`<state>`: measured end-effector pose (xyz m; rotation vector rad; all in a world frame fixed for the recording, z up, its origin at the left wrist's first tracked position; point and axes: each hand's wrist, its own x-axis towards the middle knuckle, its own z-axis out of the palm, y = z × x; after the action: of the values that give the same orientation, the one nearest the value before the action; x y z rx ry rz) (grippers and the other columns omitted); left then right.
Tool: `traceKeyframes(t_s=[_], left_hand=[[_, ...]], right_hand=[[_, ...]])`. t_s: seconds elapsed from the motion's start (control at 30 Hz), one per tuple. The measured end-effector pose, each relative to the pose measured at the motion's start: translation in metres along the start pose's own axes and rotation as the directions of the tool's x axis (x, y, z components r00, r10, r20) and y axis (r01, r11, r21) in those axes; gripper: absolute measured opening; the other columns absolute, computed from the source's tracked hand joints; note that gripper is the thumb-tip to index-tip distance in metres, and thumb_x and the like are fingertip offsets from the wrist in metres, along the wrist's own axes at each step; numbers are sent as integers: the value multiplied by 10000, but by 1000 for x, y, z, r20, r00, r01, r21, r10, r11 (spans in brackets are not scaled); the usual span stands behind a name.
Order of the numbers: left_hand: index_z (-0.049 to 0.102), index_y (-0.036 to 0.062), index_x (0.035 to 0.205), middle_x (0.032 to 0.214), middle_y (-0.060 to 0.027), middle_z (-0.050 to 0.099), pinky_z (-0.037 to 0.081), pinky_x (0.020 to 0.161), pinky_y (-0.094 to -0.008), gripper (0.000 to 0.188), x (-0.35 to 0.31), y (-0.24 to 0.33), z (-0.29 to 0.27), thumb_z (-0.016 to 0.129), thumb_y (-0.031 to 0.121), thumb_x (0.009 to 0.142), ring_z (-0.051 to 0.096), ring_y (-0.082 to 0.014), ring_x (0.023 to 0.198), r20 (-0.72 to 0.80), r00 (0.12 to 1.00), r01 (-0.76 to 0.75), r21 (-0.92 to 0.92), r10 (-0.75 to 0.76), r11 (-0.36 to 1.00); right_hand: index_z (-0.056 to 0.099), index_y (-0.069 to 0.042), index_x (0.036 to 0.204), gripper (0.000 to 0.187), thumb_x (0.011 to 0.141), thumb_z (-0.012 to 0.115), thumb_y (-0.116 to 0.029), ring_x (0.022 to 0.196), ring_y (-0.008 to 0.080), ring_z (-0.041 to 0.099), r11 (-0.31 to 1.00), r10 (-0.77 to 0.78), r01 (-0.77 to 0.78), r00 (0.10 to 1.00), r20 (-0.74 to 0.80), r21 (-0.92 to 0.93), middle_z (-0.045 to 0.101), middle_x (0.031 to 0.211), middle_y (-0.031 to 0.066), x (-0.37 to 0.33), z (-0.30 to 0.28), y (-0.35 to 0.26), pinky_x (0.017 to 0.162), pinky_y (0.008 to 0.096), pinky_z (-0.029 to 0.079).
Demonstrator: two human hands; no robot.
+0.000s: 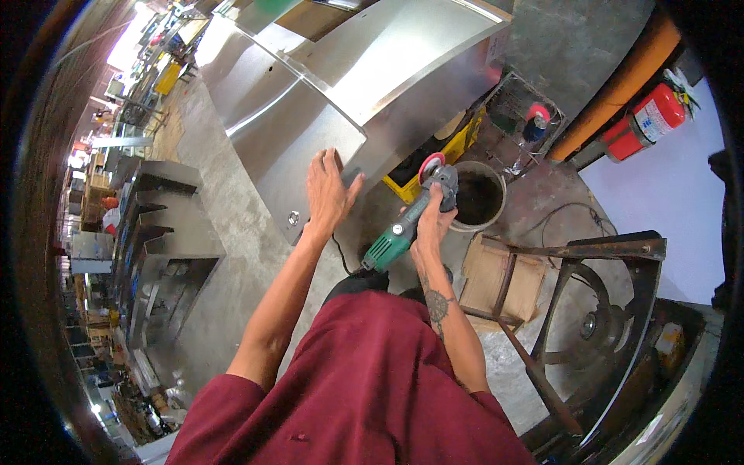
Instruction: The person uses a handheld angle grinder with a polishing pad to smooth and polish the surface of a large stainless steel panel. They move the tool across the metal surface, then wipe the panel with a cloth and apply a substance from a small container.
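Observation:
My left hand [328, 190] lies flat with fingers stretched out on a brushed metal panel [271, 132], close to its near right corner. In my right hand [432, 221] is a green and grey angle grinder [397, 232], gripped around its grey front housing. A disc with a pink-red rim [431, 166] sits at the grinder's far end, apart from the metal. From its rear end a black cord hangs near my dark trousers. A round hole with a bright ring [294, 218] shows in the panel's near edge.
A round bucket [496, 221] with dark contents stands right of the grinder, beside a yellow crate [403, 190]. Flattened cardboard [504, 271] and a rusty metal frame [589, 252] lie at right. A red fire extinguisher [645, 122] is near an orange post [620, 85]. Metal parts [155, 240] stand left.

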<state>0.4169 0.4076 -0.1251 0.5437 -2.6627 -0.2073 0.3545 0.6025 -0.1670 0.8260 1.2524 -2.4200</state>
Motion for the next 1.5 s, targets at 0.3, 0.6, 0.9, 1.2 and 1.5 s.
traceKeyframes(t_s=[0.3, 0.6, 0.9, 1.2, 1.5], left_hand=[[660, -35, 1346, 1316, -243, 661, 539, 1025, -570, 720, 62, 55, -8, 786, 582, 997, 650, -444, 1249, 19, 981, 191, 134, -195, 972], [840, -25, 1116, 1084, -242, 825, 554, 1032, -522, 912, 70, 12, -41, 290, 699, 1187, 771, -420, 1072, -23, 879, 452, -277, -476, 848], [715, 0, 1376, 1155, -247, 801, 584, 993, -453, 509, -12, 60, -67, 656, 448, 1141, 770, -375, 1161, 437, 891, 317, -407, -123, 856], [134, 1, 1787, 1515, -328, 566, 546, 1118, -535, 1011, -135, 69, -91, 748, 189, 1007, 648, -518, 1332, 705, 616, 75, -497, 352, 865], [253, -43, 1732, 1246, -307, 597, 573, 935, -550, 893, -146, 7, -92, 669, 25, 944, 687, -499, 1080, 459, 757, -91, -632, 466, 770]], right_hand=[[338, -25, 1486, 888, 966, 850, -531, 785, 312, 726, 999, 49, -48, 999, 8, -9, 608, 1129, 175, 10, -33, -16, 581, 454, 664], [349, -25, 1455, 862, 969, 868, -513, 785, 300, 710, 998, 34, -32, 999, -28, 49, 616, 1123, 181, 10, -42, -31, 569, 463, 651], [357, -40, 1457, 853, 967, 867, -517, 835, 291, 709, 999, 34, -33, 999, -31, 36, 609, 1201, 177, 1, -41, -38, 603, 456, 650], [344, -49, 1492, 878, 969, 849, -541, 789, 290, 701, 998, 35, -36, 998, -44, -43, 602, 1094, 146, -12, -33, -21, 597, 459, 649], [527, -64, 1269, 644, 998, 796, -583, 619, 301, 693, 993, -97, 93, 993, -68, -68, 645, 840, 119, -23, -22, 29, 547, 454, 613]])
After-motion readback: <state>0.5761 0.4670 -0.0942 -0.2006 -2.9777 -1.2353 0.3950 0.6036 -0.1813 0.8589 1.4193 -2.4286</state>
